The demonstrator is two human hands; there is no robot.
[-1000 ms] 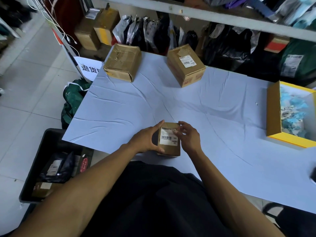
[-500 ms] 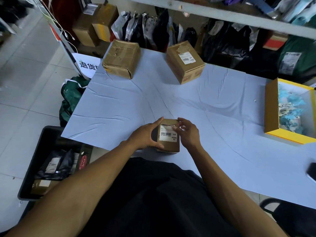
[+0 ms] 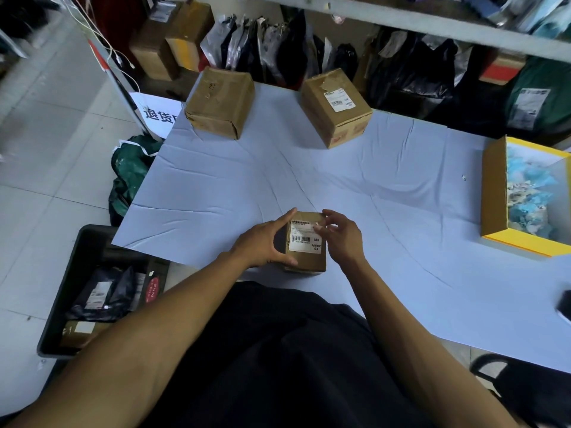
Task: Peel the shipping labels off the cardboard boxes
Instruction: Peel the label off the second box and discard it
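A small cardboard box stands near the table's front edge, with a white barcode label on its top face. My left hand grips the box's left side, thumb low and forefinger along the top edge. My right hand rests against the right side, and its thumb and fingertips pinch the label's upper right corner. Two bigger boxes stand at the back: a plain one on the left, and one in the middle that carries a white label.
A pale blue sheet covers the table. An open yellow box holding blue and white scraps sits at the right. A black crate of parcels stands on the floor to the left. Bags and parcels crowd the shelf behind.
My right fingers have shifted onto the label's upper right corner. The left hand keeps its hold on the box.
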